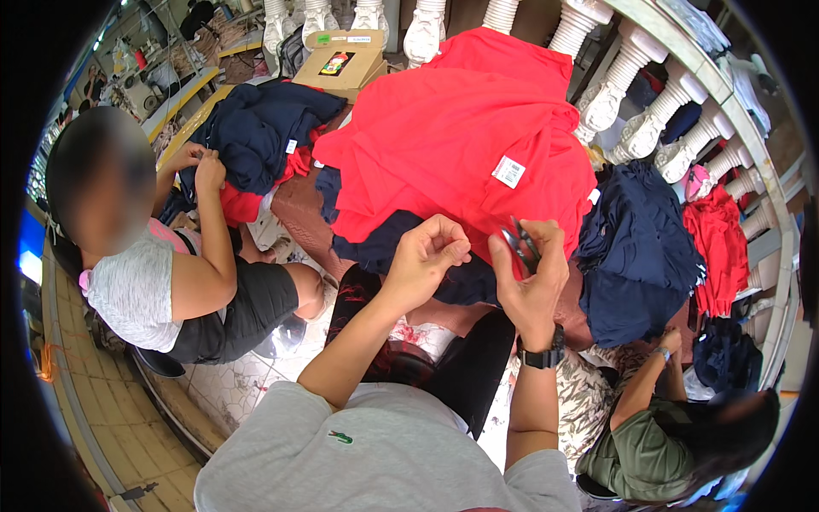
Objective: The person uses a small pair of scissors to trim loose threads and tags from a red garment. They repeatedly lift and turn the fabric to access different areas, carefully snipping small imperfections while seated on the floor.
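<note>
- At the clock's middle, the left hand (pixel 426 260) is being held up, and the tips of its thumb and first finger are being pressed together. Whether a thread is being pinched there cannot be told.
- Just beside it, toward 3 o'clock, small metal snips (pixel 522 247) are being gripped by the right hand (pixel 537 277), with its fingers being curled around them.
- A dark watch (pixel 543 352) is being worn on the right wrist.
- From 12 to 1 o'clock, a big heap of red garments (pixel 461 128) is being seen just past both hands. A white label (pixel 508 171) is being shown on it, between 1 and 2 o'clock.
- At 3 o'clock, a pile of navy garments (pixel 636 247) is being seen beside the red heap.
- At 9 o'clock, a seated co-worker (pixel 136 273) is being seen, and dark blue cloth (pixel 264 136) near 10 o'clock is being handled by that person.
- At 4 o'clock, another co-worker (pixel 657 448) in a green top is being seen.
- At 11 o'clock, a cardboard box (pixel 363 75) is being shown.
</note>
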